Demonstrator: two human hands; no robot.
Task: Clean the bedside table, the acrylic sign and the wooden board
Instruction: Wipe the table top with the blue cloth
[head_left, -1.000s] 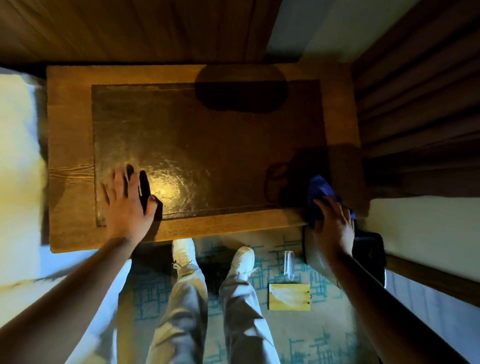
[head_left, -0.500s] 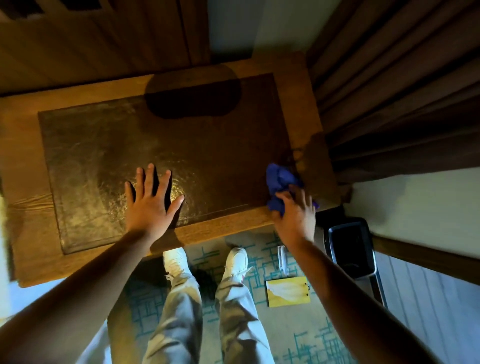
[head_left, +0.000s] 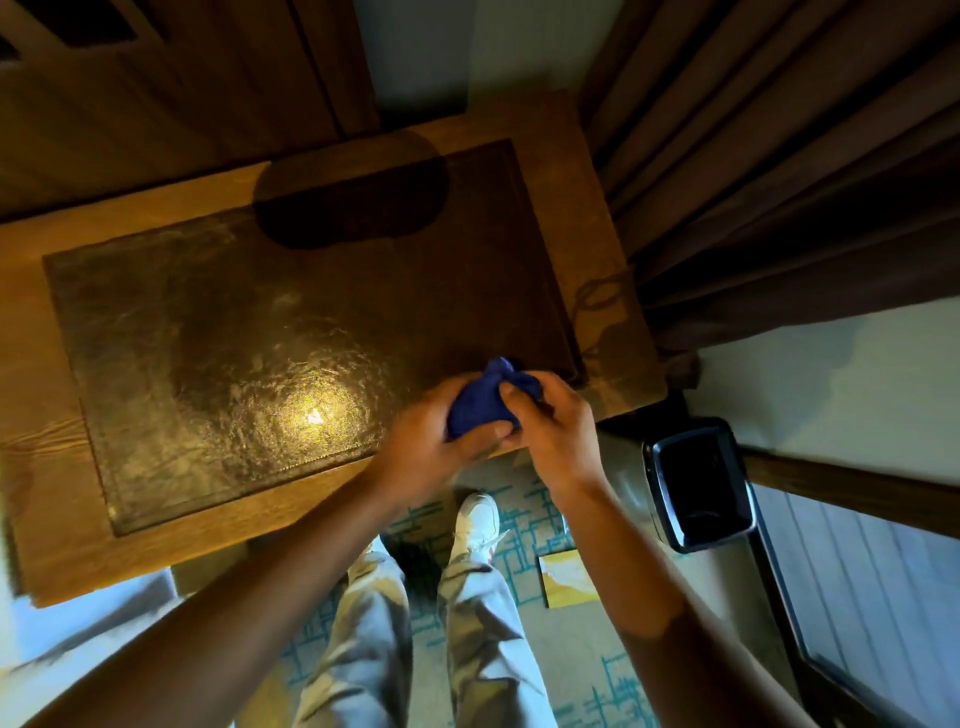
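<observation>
Both hands meet over the front right corner of the desk (head_left: 62, 509): the left hand (head_left: 423, 441) and the right hand (head_left: 558, 431) have their fingers (head_left: 480, 434) curled round a bunched blue cloth (head_left: 483, 400), which sits clamped between them just above the dark glossy inlay (head_left: 234, 353).

Risks, as I judge them: a cloth wadded this tight would wipe with a small patch and leave streaks on the shiny inlay; loosened too far, it could slip down past the front edge to the carpet (head_left: 587, 654).

Beyond the fingers the inlay carries a bright lamp glare and a rounded shadow. Below them, by the shoes, a small yellow board (head_left: 569, 584) lies on the patterned carpet, possibly the wooden board; the acrylic sign I cannot make out. Right of the fingers stand a black bin (head_left: 698, 483) and brown curtains (head_left: 805, 156).
</observation>
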